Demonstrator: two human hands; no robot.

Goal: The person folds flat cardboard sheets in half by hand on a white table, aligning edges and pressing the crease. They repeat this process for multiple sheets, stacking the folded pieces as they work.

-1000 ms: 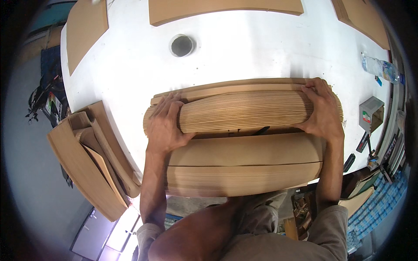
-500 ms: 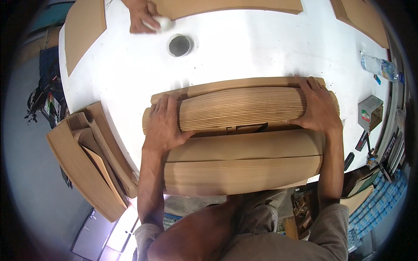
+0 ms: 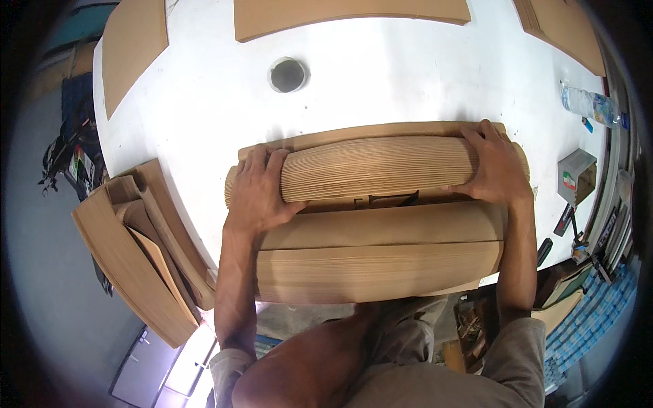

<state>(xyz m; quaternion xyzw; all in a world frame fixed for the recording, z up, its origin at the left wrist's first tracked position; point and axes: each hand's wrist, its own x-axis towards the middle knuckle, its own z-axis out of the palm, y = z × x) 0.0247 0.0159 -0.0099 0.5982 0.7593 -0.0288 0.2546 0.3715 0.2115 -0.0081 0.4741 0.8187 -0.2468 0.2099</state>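
A thick bundle of brown cardboard sheets lies crosswise in front of me, its many layered edges facing up. My left hand grips its left end, with the thumb on the near side and the fingers over the far side. At the right end my right hand clasps it the same way. Nearer to me rests a second folded cardboard stack, touching my forearms. Between the two, a strip of cardboard with dark print shows. A flat cardboard edge sticks out behind the gripped bundle.
On the white table a round dark-centred container stands beyond the bundle. Cardboard sheets lie at the far edge. Folded cardboard sits at the left edge. A plastic bottle and a grey box are at the right.
Another person's hand, holding a white object by the round container, has left the view. My hands keep their grip on the bundle, almost unmoved.
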